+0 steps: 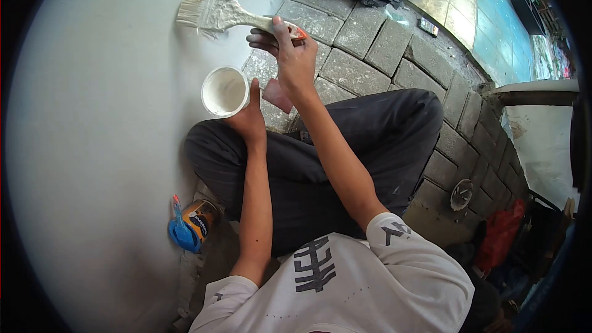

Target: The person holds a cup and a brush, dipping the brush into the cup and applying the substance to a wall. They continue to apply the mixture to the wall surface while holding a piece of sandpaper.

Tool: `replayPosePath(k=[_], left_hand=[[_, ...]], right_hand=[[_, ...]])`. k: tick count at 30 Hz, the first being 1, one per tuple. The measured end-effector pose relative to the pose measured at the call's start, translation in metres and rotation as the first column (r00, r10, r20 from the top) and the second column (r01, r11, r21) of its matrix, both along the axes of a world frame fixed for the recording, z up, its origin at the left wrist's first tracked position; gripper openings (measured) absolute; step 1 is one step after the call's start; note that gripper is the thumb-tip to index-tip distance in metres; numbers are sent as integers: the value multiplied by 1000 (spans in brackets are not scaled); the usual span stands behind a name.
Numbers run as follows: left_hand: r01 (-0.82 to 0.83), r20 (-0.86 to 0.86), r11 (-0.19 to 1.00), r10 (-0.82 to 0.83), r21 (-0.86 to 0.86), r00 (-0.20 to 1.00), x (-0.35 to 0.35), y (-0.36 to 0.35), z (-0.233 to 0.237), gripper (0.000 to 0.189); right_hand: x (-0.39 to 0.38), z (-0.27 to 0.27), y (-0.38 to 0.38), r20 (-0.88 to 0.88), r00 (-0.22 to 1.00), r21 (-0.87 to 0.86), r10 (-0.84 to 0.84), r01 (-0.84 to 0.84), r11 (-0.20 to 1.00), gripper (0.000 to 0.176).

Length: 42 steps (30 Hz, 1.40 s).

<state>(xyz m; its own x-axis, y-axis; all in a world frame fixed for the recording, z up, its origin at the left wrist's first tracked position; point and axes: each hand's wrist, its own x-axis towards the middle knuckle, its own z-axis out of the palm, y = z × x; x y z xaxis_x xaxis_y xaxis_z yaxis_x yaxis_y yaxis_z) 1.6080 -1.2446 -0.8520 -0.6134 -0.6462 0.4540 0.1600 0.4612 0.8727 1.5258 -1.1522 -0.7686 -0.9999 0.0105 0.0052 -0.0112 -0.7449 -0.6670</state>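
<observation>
Coating step in hand. Right hand [291, 55] fingers grip the brush [216, 13], bristles at the wall [92, 123], above the cup [224, 91]. Left hand [250, 118] fingers wrap the cup, which holds white paint. A reload calls for lowering the bristles into the cup.

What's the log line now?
left hand: holds round white paint cup | right hand: holds paint-coated flat brush at white wall

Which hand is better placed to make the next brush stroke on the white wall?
Right, most likely. The right hand grips the brush, with its bristles at the white wall. The left hand is occupied holding the white cup.
</observation>
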Motion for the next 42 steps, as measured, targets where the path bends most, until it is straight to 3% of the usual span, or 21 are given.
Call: replayPosePath(k=[7,9,11,14,16,19,21,23,24,29,31,32,35,37,39,42], left_hand=[[-6,-25,1000,7,21,1000,-1,-2,-1,68],[-10,-20,999,10,34,1000,1,3,6,68],[-4,-15,999,5,45,1000,-1,4,7,67],[5,-33,997,-3,75,999,-2,-1,-1,65],[-34,-9,998,34,-56,999,-1,-3,-4,64],[-12,-24,1000,12,-24,1000,-1,-1,0,63],[-13,-13,1000,13,-4,1000,-1,-2,-2,63],[-16,-2,1000,16,14,1000,-1,-1,-1,64],[-24,-20,1000,24,17,1000,-2,1,0,63],[-11,-7,998,11,56,1000,-1,1,3,63],[-46,-8,996,46,-72,999,-1,-1,-1,63],[-47,-5,996,47,-70,999,0,-1,-2,63],[-20,34,999,21,-49,999,-1,1,0,63],[-9,-41,999,11,51,999,-2,4,3,63],[-2,-26,999,4,50,1000,-2,3,3,63],[-5,-1,999,5,39,1000,-2,2,3,64]], right_hand=[[-7,-89,-11,127,991,55,-42,36,998,31],[-7,-113,0,98,992,278,-73,43,960,31],[-7,-99,5,70,994,325,-89,61,944,30],[-6,-57,6,38,997,237,-73,62,969,30],[-1,-27,2,59,998,27,-13,11,1000,31],[-5,-44,-6,12,1000,58,19,-19,998,31],[-6,-82,-9,53,999,37,-3,1,999,30],[-8,-117,-3,45,997,323,-60,42,945,30],[-6,-126,2,57,996,351,-68,44,935,30],[-15,-55,11,55,996,192,-67,55,980,31],[-19,-30,9,7,999,-48,-43,43,998,31],[-22,-22,7,0,999,-77,-32,32,997,31],[-26,-33,-3,7,1000,-39,-11,11,999,32],[-23,-65,-7,40,999,-16,-7,8,1000,31],[-21,-101,-3,122,991,117,-57,43,992,31],[-15,-96,7,141,987,147,-78,57,988,29]])
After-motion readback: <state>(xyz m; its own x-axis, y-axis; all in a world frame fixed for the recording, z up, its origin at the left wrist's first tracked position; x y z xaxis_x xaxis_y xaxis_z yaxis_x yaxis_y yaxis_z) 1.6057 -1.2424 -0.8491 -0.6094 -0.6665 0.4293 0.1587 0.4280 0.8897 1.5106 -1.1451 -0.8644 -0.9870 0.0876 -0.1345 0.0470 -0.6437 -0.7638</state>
